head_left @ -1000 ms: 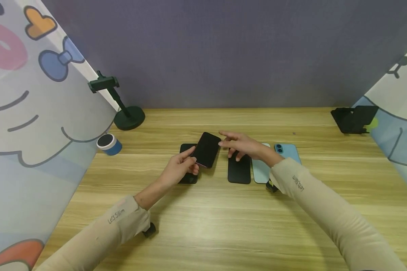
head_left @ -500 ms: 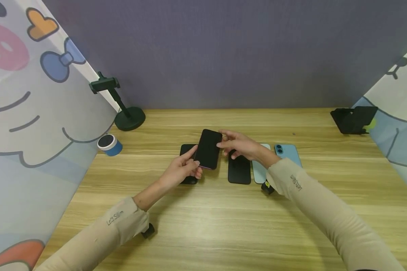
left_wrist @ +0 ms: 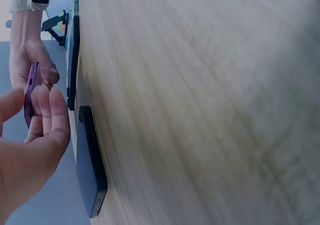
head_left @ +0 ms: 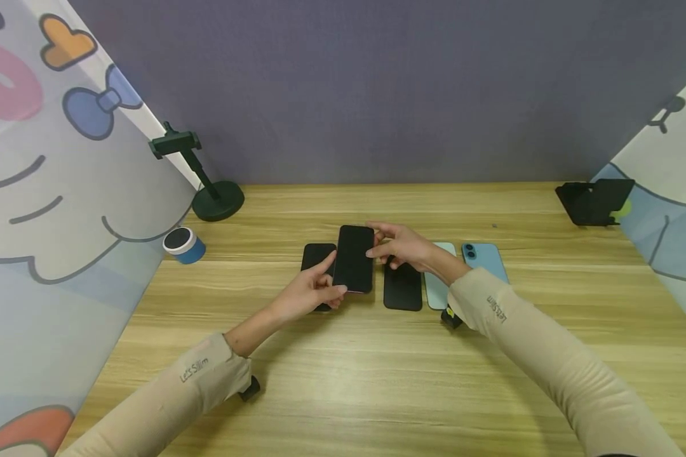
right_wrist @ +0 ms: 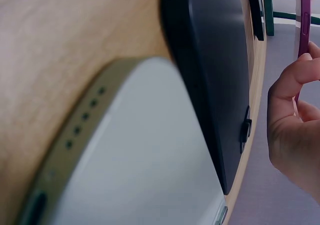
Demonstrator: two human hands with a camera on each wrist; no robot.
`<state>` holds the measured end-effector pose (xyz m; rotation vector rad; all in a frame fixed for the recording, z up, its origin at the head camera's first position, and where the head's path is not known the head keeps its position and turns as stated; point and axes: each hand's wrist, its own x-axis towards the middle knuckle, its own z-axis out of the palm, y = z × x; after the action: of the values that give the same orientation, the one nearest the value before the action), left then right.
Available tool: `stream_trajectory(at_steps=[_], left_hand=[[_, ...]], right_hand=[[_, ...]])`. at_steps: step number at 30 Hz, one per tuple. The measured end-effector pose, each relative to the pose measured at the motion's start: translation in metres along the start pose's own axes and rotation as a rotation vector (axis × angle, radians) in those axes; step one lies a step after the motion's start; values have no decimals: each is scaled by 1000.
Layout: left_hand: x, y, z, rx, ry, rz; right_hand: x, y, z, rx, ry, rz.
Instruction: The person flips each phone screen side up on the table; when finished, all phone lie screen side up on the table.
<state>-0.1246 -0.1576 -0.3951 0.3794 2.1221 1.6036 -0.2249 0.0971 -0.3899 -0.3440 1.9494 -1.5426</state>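
A smartphone [head_left: 354, 259] with a black screen is held above the table between both hands; its purple edge shows in the left wrist view [left_wrist: 31, 80]. My left hand [head_left: 309, 293] pinches its lower left corner, thumb on the front. At the upper right edge, my right hand [head_left: 406, 247] grips it between thumb and fingers. Partly behind the left hand lies a dark phone [head_left: 316, 255]. Below the right hand lies a black phone [head_left: 403, 291], beside a pale phone [head_left: 437, 293] partly hidden by the wrist. Farther right, a blue phone [head_left: 487, 257] lies camera side up.
On the wooden table [head_left: 343, 374], a dark green phone stand [head_left: 217, 202] is at back left, with a blue and white jar [head_left: 185, 245] before it. A black stand [head_left: 597, 202] occupies the back right. A grey partition [head_left: 377, 95] rises behind.
The held phone has turned from a slant to nearly straight and come slightly nearer. My right hand has closed from beside its edge onto it, while the left has shifted slightly right.
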Motion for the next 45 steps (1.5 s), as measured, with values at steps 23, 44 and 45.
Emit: stream_trajectory(at_steps=[23, 44, 45], left_hand=[[7, 9, 5, 361, -34, -146], [15, 15, 13, 541, -68, -212], [15, 16, 13, 547, -70, -211]], right_hand=[[-1, 3, 1, -130, -29, 39], [5, -3, 3, -243, -66, 119], [5, -3, 4, -247, -66, 124]])
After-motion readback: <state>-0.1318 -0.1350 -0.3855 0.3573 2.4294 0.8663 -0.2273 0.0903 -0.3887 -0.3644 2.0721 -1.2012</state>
